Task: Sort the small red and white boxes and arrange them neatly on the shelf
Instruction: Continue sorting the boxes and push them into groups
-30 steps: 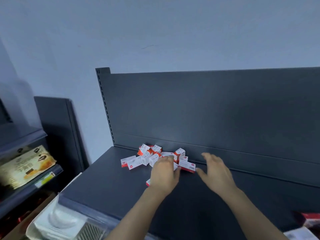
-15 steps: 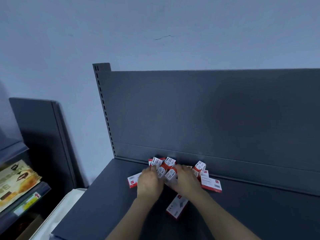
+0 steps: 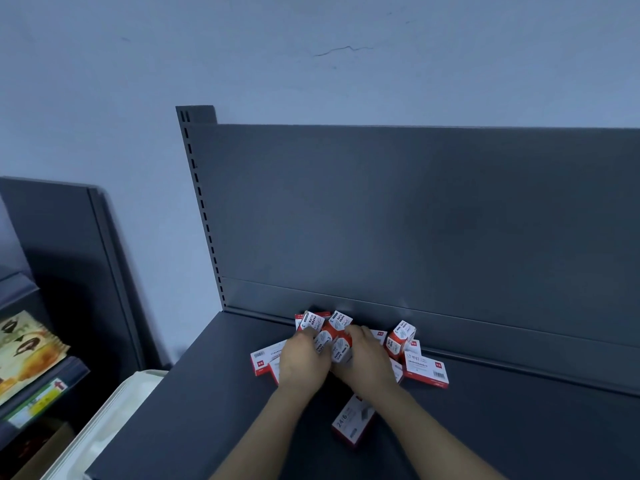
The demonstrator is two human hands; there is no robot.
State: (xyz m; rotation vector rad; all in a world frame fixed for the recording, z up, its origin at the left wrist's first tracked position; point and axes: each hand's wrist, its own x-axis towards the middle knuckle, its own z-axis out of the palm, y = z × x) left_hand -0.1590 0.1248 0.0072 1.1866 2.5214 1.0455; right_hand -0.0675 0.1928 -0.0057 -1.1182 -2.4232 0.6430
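Two grips (image 3: 303,362) — boxes (image 3: 331,344) pinched between;

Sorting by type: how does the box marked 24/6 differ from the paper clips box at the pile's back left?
The 24/6 box is long and flat; the paper clips box is short, nearly cubic. The 24/6 box lies alone toward the shelf's front; the paper clips box sits in the pile by the back panel. Both are red and white.

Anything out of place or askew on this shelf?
The red and white boxes lie in a jumbled heap by the back panel, tilted every way, where the left hand and right hand grip some. One long box lies apart, nearer the front.
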